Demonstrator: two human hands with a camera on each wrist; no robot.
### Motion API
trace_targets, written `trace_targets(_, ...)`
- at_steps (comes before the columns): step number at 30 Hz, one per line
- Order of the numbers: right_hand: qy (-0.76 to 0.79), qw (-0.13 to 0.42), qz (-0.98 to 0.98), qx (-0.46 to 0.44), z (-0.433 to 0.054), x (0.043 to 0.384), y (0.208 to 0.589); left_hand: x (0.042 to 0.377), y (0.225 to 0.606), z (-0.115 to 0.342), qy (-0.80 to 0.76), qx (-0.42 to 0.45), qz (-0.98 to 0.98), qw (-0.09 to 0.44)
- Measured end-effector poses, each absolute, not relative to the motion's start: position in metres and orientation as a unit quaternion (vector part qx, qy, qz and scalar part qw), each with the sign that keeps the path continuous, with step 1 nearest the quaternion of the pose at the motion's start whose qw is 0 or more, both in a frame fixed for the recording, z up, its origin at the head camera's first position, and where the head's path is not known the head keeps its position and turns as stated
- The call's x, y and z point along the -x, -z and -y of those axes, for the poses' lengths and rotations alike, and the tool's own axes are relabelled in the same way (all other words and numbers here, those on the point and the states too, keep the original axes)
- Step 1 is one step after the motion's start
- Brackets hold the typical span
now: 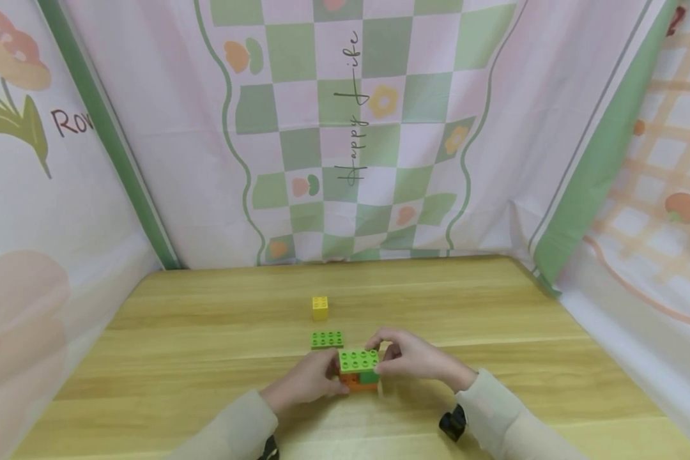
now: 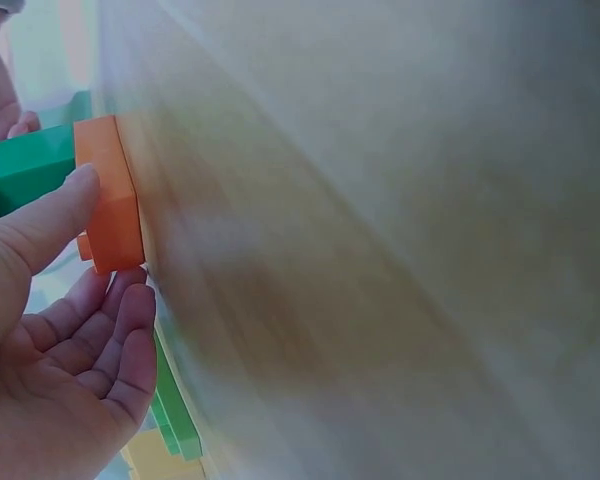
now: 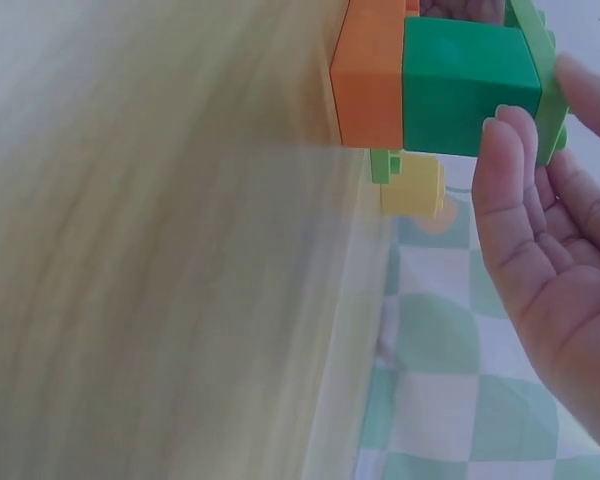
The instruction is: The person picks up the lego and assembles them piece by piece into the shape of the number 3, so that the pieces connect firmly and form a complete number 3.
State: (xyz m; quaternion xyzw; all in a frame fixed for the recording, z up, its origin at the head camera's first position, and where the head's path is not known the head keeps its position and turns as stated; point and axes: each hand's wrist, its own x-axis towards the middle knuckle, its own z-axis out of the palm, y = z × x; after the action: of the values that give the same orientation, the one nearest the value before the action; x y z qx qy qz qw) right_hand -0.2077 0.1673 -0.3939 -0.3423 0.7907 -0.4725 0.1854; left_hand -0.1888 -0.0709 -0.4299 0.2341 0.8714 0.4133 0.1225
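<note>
A small stack of toy building bricks sits on the table between both hands. Its base is an orange brick [image 1: 362, 387], a dark green brick [image 3: 465, 85] stands on one end of that, and a light green plate [image 1: 359, 361] with studs lies across the top. From one side my left hand [image 1: 313, 378] holds the orange brick, thumb on its near face and fingers at the far side. My right hand [image 1: 411, 358] pinches the end of the top plate between thumb and fingers, its fingertips beside the dark green brick in the right wrist view.
Behind the stack a second light green plate [image 1: 327, 340] lies on the wooden table [image 1: 207, 338]. Farther back stands a yellow brick [image 1: 320, 308]. Printed cloth [image 1: 374, 140] hangs along the table's back and sides.
</note>
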Motion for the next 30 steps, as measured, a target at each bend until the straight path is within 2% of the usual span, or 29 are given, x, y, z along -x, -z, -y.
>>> trace_targets(9, 0.464, 0.173, -0.798, 0.344, -0.1713, 0.2108, 0.398, 0.1897, 0.4301, 0.0709, -0.409, -0.237, -0.872, 0.124)
trace_targets(30, 0.47, 0.2, -0.791, 0.336, -0.171, 0.2118, 0.3967, 0.1907, 0.4319, 0.0714, -0.399, -0.227, -0.879, 0.126)
